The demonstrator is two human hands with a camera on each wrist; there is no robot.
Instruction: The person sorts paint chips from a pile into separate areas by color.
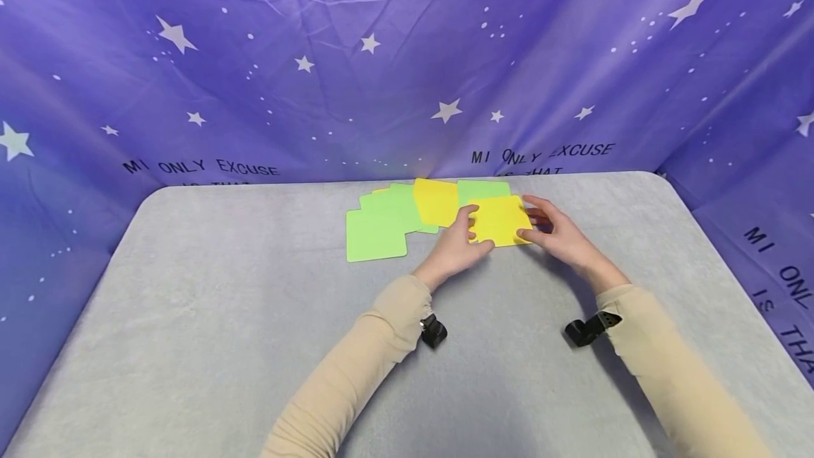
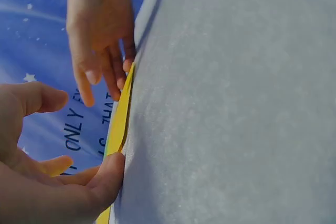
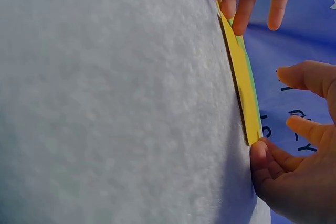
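Your left grip (image 1: 456,246) pinches the left side of the yellow card (image 1: 499,219); your right grip (image 1: 564,237) pinches its right side. The card is toward the table's (image 1: 191,338) far edge, partly covering a green card (image 1: 483,188). Left of it, another yellow card (image 1: 435,202) and overlapping green cards (image 1: 376,237) lie before the starry curtain (image 1: 254,83).

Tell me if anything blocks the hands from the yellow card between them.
Nothing visible does: the left hand and right hand touch opposite sides of the yellow card, and the green card it partly covers lies beyond.
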